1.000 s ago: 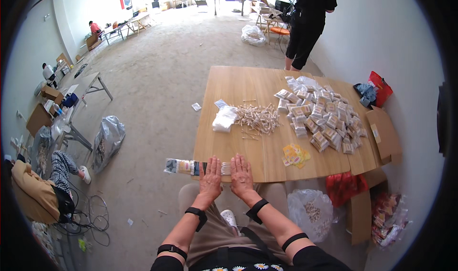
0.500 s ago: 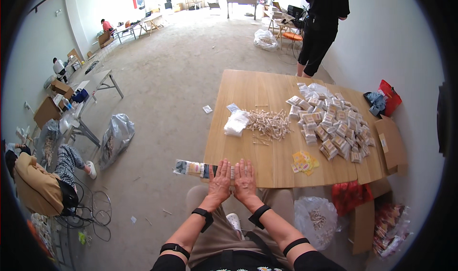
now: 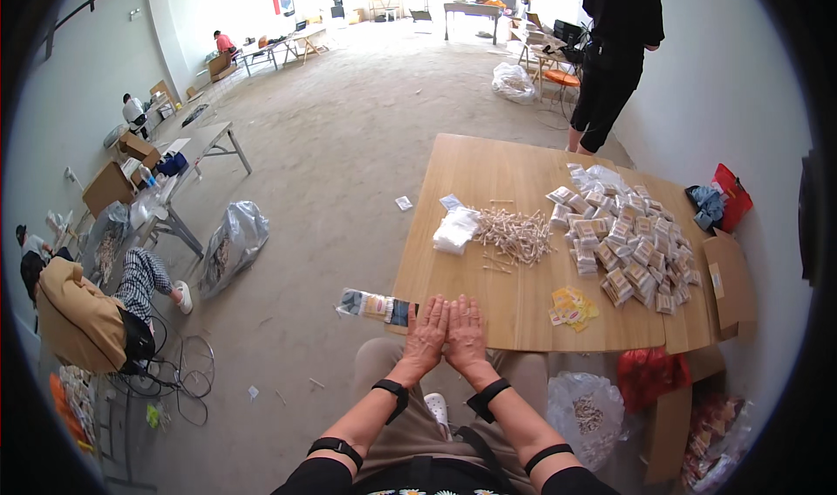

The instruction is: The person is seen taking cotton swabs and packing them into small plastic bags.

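Note:
My left hand [image 3: 426, 334] and my right hand [image 3: 466, 336] lie side by side at the table's near edge, fingers stretched forward and inner edges almost touching. Whatever lies beneath the palms is hidden. Just left of my left hand, a clear packet of cotton swabs [image 3: 377, 307] sticks out past the table's left edge, a dark strip [image 3: 403, 312] at its hand end. Farther up the table is a loose heap of cotton swabs [image 3: 516, 235], with a stack of clear plastic bags [image 3: 456, 231] beside it. Yellow printed cards [image 3: 573, 308] are spread to the right.
Filled swab packets [image 3: 623, 242] are piled on the table's [image 3: 488, 168] right side. A cardboard box [image 3: 729, 281] stands by the right edge, and a clear bag of swabs [image 3: 588, 417] sits below. One person in black [image 3: 615, 59] stands beyond the table; another sits at far left.
My hands have come closer together, covering the white swabs that showed between them. The whole view has shifted slightly, so the table appears farther right and lower.

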Demonstrator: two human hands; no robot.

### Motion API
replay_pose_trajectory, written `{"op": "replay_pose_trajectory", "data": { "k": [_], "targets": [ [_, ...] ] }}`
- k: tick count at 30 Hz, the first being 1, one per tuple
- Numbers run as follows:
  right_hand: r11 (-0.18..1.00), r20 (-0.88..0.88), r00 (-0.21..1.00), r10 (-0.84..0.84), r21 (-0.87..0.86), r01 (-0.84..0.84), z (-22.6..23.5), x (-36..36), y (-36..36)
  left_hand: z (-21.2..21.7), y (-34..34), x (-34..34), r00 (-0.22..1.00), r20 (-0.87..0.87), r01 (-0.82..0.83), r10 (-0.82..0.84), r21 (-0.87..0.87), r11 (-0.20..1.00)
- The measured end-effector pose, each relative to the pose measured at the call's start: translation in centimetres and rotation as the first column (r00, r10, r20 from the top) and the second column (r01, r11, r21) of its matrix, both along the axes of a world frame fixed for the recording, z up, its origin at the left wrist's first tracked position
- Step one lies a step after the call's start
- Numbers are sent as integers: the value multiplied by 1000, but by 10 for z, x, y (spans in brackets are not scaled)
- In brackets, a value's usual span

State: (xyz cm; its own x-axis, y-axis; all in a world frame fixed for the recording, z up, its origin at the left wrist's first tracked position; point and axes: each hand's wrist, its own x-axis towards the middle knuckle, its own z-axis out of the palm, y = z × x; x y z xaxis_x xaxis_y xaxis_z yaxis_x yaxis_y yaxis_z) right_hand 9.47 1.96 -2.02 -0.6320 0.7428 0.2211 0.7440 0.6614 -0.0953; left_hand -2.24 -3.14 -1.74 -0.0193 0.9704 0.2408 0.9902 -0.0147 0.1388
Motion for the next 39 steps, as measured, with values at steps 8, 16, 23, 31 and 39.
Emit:
{"op": "replay_pose_trajectory", "data": {
  "k": [8, 16, 23, 31, 39],
  "targets": [
    [940, 81, 948, -309, -126, 318, 19, 32, -4, 14, -2, 2, 998, -48, -37, 36, -17, 999],
    [950, 80, 978, -191, -236, 205, 35, 17, -5, 8, -3, 3, 999, -34, -39, 38, -35, 999],
    [988, 26, 999, -46, -146, 50, 22, 0, -10, 10, -3, -5, 997, -47, -69, 67, -39, 997],
    [991, -2, 1000, -29, -129, 28, 26, -3, -9, 10, -8, -10, 987, -113, -122, 113, -79, 989],
    [997, -67, 997, 22, -75, -27, 9, -4, -8, 11, -4, -3, 991, -54, -130, 125, -101, 986]
  ]
}}
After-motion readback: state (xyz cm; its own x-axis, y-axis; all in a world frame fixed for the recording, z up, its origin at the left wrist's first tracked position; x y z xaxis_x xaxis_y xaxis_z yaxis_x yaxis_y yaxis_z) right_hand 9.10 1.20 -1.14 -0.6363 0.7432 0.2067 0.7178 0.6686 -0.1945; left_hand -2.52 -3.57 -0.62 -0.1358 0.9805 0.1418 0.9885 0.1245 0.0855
